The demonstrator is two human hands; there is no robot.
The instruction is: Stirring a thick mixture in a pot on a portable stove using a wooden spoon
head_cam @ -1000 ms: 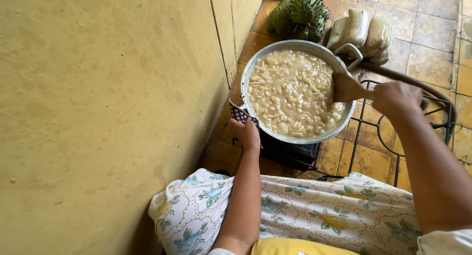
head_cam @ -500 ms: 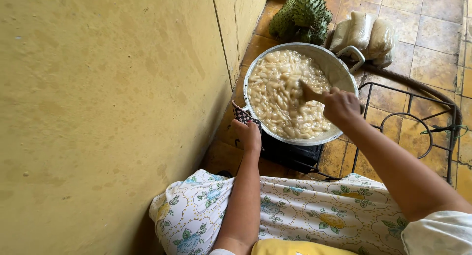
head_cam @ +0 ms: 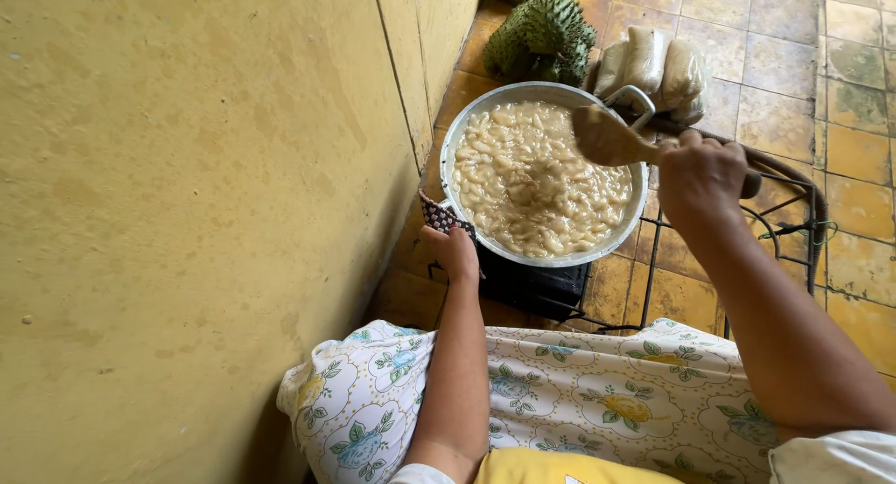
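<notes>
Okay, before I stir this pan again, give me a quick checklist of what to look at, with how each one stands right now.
1. Left hand steadying the pan through the patterned cloth at its near rim: ok.
2. Right hand closed on the wooden spoon: ok.
3. Spoon blade lifted above the pale chunky mix, over the pan's far side: ok.
4. Mix level below the rim all round, nothing spilled on the floor tiles: ok.
5. Pan seated level on the black stove: cannot tell, the pan hides the supports.
6. Green spiky fruit and filled bags apart from the pan: not ok, both lie right behind its far rim.
</notes>
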